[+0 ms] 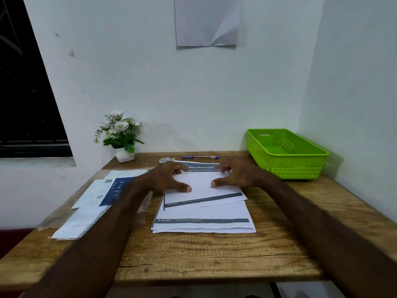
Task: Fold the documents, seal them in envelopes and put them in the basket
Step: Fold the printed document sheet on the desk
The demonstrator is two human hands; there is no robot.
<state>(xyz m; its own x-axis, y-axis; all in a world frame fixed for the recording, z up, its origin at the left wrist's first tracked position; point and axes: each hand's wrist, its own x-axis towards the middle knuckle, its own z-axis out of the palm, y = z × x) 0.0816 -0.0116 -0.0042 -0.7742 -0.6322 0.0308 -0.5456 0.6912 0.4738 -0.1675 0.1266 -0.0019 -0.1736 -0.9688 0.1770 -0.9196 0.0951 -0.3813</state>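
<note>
- Hands: left hand [169, 178] and right hand [237, 175] rest on the top document [199, 179], set apart from each other, fingers spread at its far edge and thumbs pressing near the fold line; neither appears to pinch the paper.
- Top document: partly folded, lying skewed on the stack of documents [204, 216] at the middle of the desk [193, 254].
- Risk, judged: the sheet sits crooked to the stack, so a crease pressed now may run slanted and the fold may not fit an envelope.
- Risk, judged: thumb pressure could drag lower sheets along, fanning the stack further.
- Envelopes [90, 203]: a loose pile to the left, partly under the left forearm; a sweep of that arm might push them over the desk's left edge, which they already overhang.
- Tape roll [165, 160] and pen [199, 157]: just beyond the fingertips, near the wall; a forward slide could knock them.
- Basket [285, 153]: green, at the far right corner, nothing visible inside; room between it and the right hand is open.
- Flower pot [124, 154]: far left corner, well apart.
- Near half of the desk is bare wood.
</note>
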